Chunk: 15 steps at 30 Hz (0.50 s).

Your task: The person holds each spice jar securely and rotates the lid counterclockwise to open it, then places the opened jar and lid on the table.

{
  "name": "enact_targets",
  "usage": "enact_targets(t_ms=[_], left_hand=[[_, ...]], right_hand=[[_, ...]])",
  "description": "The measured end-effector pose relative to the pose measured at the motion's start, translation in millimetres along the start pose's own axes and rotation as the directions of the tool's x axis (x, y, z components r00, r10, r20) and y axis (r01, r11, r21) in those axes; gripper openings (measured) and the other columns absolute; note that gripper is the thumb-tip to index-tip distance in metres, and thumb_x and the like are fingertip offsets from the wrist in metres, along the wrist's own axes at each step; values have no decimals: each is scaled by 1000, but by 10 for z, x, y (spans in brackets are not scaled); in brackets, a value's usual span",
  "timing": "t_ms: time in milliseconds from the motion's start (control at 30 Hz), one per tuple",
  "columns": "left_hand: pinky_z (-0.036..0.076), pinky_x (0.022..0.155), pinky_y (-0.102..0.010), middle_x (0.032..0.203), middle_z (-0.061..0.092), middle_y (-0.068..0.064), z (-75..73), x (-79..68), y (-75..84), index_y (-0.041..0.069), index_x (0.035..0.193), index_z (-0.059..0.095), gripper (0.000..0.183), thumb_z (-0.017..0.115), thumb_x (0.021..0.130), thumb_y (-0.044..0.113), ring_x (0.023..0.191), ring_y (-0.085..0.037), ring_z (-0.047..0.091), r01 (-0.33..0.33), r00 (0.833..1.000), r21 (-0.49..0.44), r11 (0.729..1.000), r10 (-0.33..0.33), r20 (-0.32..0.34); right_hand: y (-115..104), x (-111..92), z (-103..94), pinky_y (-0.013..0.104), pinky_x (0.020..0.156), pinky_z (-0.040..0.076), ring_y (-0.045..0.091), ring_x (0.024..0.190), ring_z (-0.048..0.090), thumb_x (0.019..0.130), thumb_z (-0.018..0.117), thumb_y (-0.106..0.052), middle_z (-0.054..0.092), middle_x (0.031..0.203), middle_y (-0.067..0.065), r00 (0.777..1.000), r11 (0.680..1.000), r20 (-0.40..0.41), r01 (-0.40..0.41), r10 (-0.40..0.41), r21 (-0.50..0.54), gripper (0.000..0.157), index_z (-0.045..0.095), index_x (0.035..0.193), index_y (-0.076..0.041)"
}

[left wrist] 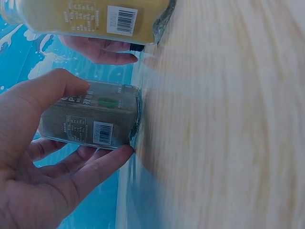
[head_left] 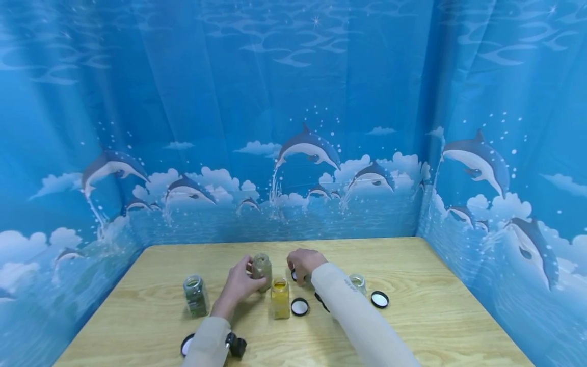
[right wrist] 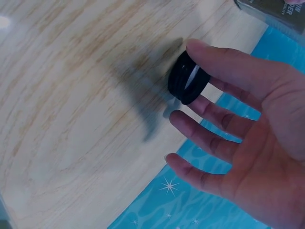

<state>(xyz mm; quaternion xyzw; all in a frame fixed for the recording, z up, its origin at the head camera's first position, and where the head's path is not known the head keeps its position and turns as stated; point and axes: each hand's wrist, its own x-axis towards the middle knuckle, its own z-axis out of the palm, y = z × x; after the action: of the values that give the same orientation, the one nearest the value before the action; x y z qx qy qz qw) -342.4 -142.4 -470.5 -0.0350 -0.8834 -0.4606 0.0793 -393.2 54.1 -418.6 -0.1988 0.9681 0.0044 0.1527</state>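
My left hand (head_left: pixel 239 285) grips an uncapped glass spice jar (head_left: pixel 262 270) of grey-brown powder, thumb on one side and fingers on the other. In the left wrist view the base of this jar (left wrist: pixel 95 117) is right at the wooden tabletop. To its right, my right hand (head_left: pixel 306 262) pinches a black screw lid (right wrist: pixel 188 78) with a white inside between thumb and index finger. The lid is tilted on edge, close over the table, and the other fingers are spread loosely. An uncapped jar of yellow powder (head_left: pixel 280 302) stands just in front of the grey-brown jar.
A black lid (head_left: pixel 300 307) lies beside the yellow jar. An open jar with dark green contents (head_left: pixel 196 299) stands on the left; another lid (head_left: pixel 185 345) shows by the left sleeve. Behind the right forearm is a glass jar (head_left: pixel 358 282), partly hidden, with a lid (head_left: pixel 379 299) nearby.
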Motion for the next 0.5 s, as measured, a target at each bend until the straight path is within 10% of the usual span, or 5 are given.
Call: enact_targets(t_ms=[500], left_hand=[[56, 86, -43, 115, 58, -18, -127, 40, 23, 9, 123, 49, 64, 83, 70, 23, 104, -34, 63, 61, 997, -100, 993, -56, 48]], right_hand=[[-159, -151, -378, 43, 97, 51, 21, 125, 52, 95, 58, -28, 54, 137, -2, 995, 996, -68, 79, -77, 30, 39, 52, 133, -26]])
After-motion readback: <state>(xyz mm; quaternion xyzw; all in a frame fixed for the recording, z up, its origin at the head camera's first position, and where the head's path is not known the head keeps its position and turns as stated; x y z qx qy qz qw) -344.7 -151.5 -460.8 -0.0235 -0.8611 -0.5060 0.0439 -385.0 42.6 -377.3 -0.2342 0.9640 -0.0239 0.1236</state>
